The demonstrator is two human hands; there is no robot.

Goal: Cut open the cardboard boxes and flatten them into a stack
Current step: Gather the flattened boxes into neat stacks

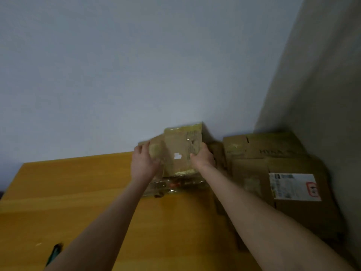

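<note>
Near left corner of the surface: a dark, slim tool lies alone, well apart from both hands. Too blurred to tell if it is the cutter. Neither hand holds it, so cutting is probably not the step in hand.

Right edge, running to the far right corner: a pile of flattened boxes, the top one bearing a white label. That part of the job looks done, with several sheets already lying flat and overlapped, though not squared up.

Toward the far edge, about mid-way along: a flat taped piece lies on the surface, shiny with tape, just below the hands.

Above it is the small box, held upright off the surface and between the hands. It is heavily taped, with a torn white patch on its near face. A flap seems to stick out on its left; it looks partly collapsed, though blur hides the seams.

Left hand — fingers curled round the box's left side. Right hand — clasps the right side, thumb on the near face.

Likely left to do: press this one flat and add it to the pile. Behind it all is a bare wall.
</note>
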